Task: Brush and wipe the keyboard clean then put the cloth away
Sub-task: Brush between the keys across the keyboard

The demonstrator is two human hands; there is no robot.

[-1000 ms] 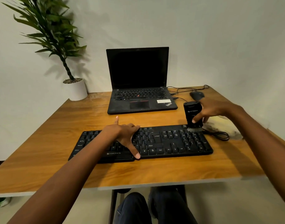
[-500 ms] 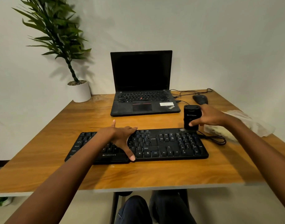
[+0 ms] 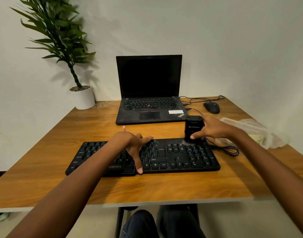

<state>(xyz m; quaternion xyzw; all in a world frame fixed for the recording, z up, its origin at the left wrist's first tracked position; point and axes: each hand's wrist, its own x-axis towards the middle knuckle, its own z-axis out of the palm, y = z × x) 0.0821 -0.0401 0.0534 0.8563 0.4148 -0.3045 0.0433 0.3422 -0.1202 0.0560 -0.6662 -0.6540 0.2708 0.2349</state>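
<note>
A black keyboard (image 3: 178, 157) lies across the front of the wooden table (image 3: 164, 188). My left hand (image 3: 131, 143) rests spread on its middle keys, thumb at the front edge, fingers straight. My right hand (image 3: 212, 128) grips a black brush (image 3: 193, 127) held upright, its bristles touching the back edge of the keyboard near the right end. A pale cloth (image 3: 260, 140) lies inside a clear plastic bag on the table at the right, behind my right wrist.
An open black laptop (image 3: 149, 107) stands behind the keyboard, a black mouse (image 3: 211, 107) with cables to its right. The keyboard cable (image 3: 229, 149) loops beside the keyboard's right end. A potted plant (image 3: 83, 98) occupies the back left corner.
My right hand has moved the brush from the keyboard's far right keys a little to the left along the back row. The left hand stays on the keys.
</note>
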